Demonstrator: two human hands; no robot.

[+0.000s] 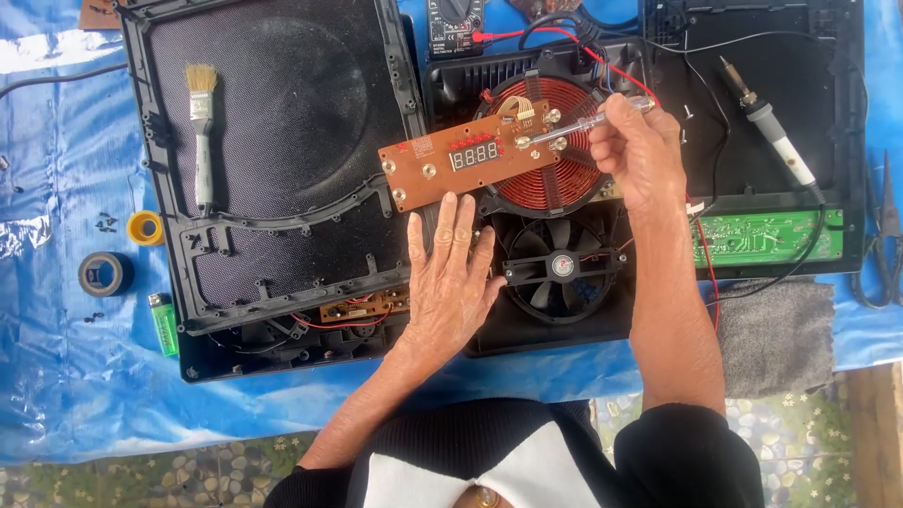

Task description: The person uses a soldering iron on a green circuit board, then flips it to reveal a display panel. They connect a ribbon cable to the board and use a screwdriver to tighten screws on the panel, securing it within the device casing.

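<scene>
An opened induction cooker lies on blue plastic sheeting. My right hand (632, 150) holds a clear-handled screwdriver (583, 122), its tip touching the right end of a brown display circuit board (466, 158) that rests over the red copper coil (555, 155). My left hand (451, 273) lies flat, fingers apart, just below the board, its fingertips touching the board's lower edge, beside the black cooling fan (562, 266).
The cooker's black top cover (282, 141) lies at left with a paintbrush (201, 132) on it. A soldering iron (771, 127), green circuit board (767, 235), multimeter (455, 23), tape rolls (105, 273), green lighter (164, 323), scissors (884, 235) and grey cloth (776, 334) surround the work.
</scene>
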